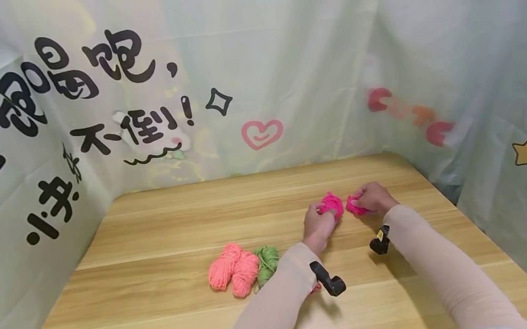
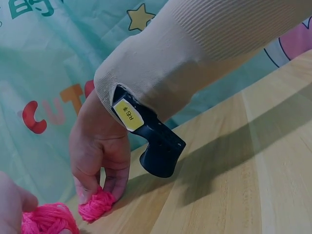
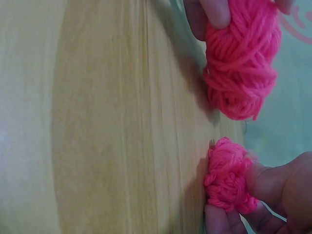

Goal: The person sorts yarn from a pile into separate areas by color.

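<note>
In the head view my left hand (image 1: 318, 229) grips a hot-pink yarn ball (image 1: 331, 205) near the table's far right. Seen from the right wrist, this ball (image 3: 243, 63) is the longer one, strands wound around it. My right hand (image 1: 375, 197) pinches a smaller hot-pink yarn ball (image 1: 355, 206) between thumb and fingers, just right of the first. A narrow gap separates the two balls. The left wrist view shows the right hand (image 2: 100, 153) from the side, its fingertips low on the small ball (image 2: 96, 204) at the tabletop.
Coral yarn skeins (image 1: 233, 270) and a green skein (image 1: 267, 265) lie left of my left forearm, which partly covers the green one. A reddish strand (image 1: 316, 287) peeks out by that sleeve. Printed cloth (image 1: 255, 80) hangs around the wooden table (image 1: 156, 238).
</note>
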`<state>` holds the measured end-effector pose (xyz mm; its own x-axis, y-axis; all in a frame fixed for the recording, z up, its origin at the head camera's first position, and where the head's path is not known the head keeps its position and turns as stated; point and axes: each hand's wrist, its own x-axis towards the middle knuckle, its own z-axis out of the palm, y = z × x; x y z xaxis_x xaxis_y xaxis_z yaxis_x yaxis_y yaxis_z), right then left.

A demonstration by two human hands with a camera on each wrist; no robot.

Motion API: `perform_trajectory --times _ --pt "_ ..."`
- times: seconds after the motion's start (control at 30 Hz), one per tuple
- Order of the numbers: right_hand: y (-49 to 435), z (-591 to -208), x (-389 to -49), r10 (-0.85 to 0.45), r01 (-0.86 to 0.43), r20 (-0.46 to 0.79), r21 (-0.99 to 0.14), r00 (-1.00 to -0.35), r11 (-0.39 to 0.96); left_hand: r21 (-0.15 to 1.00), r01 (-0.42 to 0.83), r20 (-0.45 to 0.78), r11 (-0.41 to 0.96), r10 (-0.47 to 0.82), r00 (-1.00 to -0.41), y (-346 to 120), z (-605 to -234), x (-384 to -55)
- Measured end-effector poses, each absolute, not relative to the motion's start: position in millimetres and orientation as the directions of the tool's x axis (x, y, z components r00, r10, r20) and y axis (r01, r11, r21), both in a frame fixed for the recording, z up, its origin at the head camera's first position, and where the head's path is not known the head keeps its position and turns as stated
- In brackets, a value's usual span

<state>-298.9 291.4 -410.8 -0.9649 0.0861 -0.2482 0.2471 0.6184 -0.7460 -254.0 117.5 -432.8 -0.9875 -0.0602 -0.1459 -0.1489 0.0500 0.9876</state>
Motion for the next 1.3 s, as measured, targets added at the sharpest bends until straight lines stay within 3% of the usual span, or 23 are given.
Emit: perform_trajectory --times 0.2,0.53,0.8,1.3 --pt "290.8 -411.6 -299.6 0.081 0.264 -0.268 -0.774 -0.96 0.575 0.98 -0.163 -0.159 0.113 -0.048 -0.986 119.4 -431.3 -253.1" --pt "290.7 -412.8 -302.3 0.101 0.291 -0.284 -0.778 -0.954 0.557 0.908 -0.068 -0.079 0.414 0.009 -0.997 120.1 -435.0 -255.1" --pt "290.5 -412.3 -301.9 0.096 0.315 -0.309 -0.807 -0.946 0.5 0.887 -0.056 -0.085 0.458 0.042 -0.995 123.3 -431.8 -254.6" --pt "292.4 -411.0 -301.4 0.111 0.294 -0.283 -0.768 -0.953 0.568 0.87 -0.067 -0.143 0.488 0.119 -0.983 124.5 -432.1 -257.0"
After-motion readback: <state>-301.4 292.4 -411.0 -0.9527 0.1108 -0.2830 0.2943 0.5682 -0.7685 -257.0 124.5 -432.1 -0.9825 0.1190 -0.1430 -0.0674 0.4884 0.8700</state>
